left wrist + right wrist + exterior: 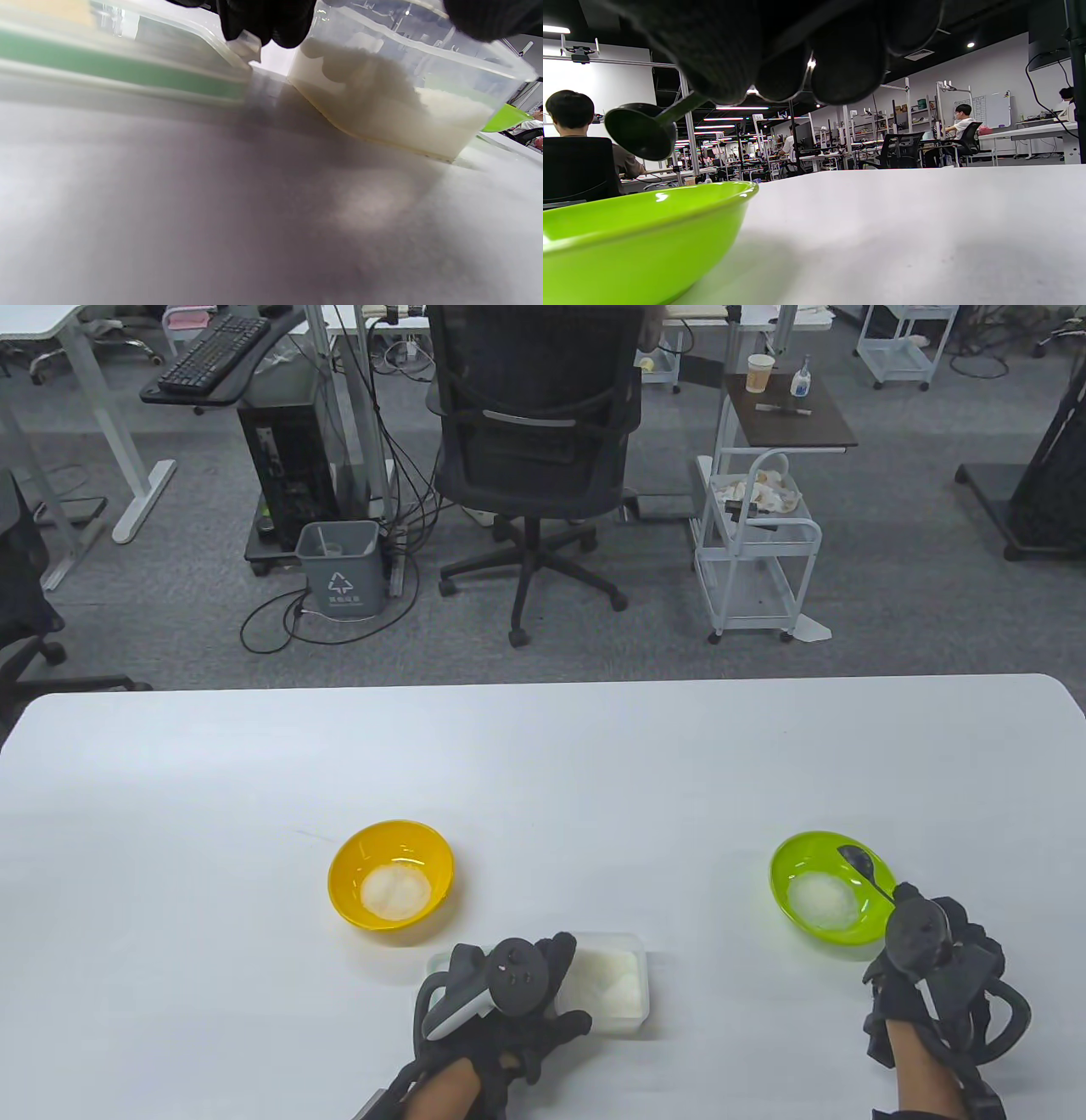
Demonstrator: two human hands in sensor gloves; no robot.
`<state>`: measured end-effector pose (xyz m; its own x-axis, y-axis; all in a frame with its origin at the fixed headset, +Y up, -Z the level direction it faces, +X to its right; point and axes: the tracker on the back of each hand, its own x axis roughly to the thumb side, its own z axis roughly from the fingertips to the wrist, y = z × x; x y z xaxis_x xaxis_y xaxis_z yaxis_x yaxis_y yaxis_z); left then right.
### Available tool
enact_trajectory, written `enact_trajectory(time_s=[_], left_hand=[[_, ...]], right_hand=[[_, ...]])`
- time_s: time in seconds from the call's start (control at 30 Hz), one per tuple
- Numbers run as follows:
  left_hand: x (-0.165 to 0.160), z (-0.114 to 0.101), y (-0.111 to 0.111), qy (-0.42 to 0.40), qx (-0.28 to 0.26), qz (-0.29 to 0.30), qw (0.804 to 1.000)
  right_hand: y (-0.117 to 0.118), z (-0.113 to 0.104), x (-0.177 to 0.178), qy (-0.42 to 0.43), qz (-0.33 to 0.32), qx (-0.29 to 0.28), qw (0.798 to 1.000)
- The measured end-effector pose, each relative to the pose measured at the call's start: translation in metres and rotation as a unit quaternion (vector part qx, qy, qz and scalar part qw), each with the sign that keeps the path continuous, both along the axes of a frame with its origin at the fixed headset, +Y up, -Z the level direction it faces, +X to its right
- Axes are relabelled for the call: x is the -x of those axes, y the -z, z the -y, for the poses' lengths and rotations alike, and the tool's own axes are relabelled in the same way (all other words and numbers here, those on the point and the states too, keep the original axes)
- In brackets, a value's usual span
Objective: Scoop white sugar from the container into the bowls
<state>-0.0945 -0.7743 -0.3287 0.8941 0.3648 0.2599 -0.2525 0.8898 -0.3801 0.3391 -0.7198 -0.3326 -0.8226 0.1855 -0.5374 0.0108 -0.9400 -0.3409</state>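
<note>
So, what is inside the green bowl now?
The green bowl holds a flat mound of white sugar. The spoon, held by the right hand, hangs above it. From the right wrist view the bowl's wall hides the sugar.

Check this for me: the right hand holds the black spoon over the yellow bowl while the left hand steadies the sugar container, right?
Not quite. The right hand holds the black spoon over the green bowl, as the table view shows. The yellow bowl sits apart, and the left hand does steady the sugar container.

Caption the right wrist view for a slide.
Right hand holds a black spoon above the green bowl.
</note>
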Motion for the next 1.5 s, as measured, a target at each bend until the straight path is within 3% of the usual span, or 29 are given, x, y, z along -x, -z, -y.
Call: enact_trajectory(time_s=[0.4, 0.7, 0.9, 1.17, 1.5], left_hand=[[0.0, 0.0, 0.0, 0.001, 0.0, 0.0, 1.0], [0.0, 0.0, 0.0, 0.001, -0.001, 0.0, 1.0], [-0.001, 0.0, -0.001, 0.002, -0.001, 0.0, 1.0], [-0.001, 0.0, -0.001, 0.001, -0.001, -0.001, 1.0], [-0.001, 0.001, -0.001, 0.0, 0.0, -0.002, 1.0]], right_hand=[[-0.001, -0.004, 0.023, 0.072, -0.069, -0.014, 0.995], [-0.002, -0.004, 0.068, 0.046, -0.156, -0.002, 0.987], [-0.002, 0.005, 0.099, 0.014, -0.203, 0.035, 0.978], [0.003, 0.022, 0.119, -0.013, -0.211, 0.082, 0.974], [0.008, 0.038, 0.125, 0.031, -0.239, 0.161, 0.957]])
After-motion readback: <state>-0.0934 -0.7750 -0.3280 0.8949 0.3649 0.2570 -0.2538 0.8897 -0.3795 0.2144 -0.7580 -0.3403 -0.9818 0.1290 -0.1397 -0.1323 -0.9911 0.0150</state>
